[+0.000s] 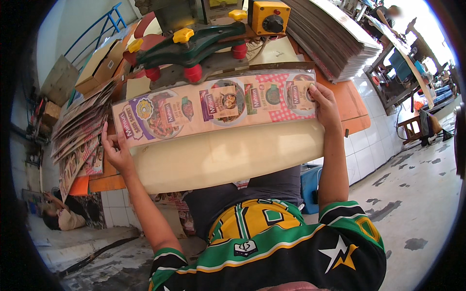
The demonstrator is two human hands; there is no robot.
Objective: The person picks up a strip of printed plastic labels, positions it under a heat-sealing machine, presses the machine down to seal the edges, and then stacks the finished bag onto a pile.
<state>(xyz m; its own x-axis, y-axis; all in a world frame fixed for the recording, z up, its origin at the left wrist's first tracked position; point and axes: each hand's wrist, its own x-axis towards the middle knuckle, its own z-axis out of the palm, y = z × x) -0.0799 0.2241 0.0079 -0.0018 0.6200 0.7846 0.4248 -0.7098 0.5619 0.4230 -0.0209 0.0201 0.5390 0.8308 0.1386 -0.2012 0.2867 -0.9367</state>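
Observation:
A long printed strip (213, 105) with food pictures and a red check pattern stretches across the work table in front of me. My right hand (325, 103) pinches its right end, thumb on the printed face. At the other end my left hand (117, 151) grips the lower left corner, with its index finger raised along the edge; the fingers behind are hidden. Beneath the strip, a plain cream sheet (228, 155) bulges over the table's near edge toward my lap. Just beyond the strip stands a dark green machine part (194, 46) with yellow knobs and red rollers.
Several printed strips (82, 131) lie in a fanned pile at left, near an open cardboard box (99, 68). A yellow control box (268, 18) with a black dial sits behind the machine. A tall stack of boards (330, 36) stands at right. Two people are farther off.

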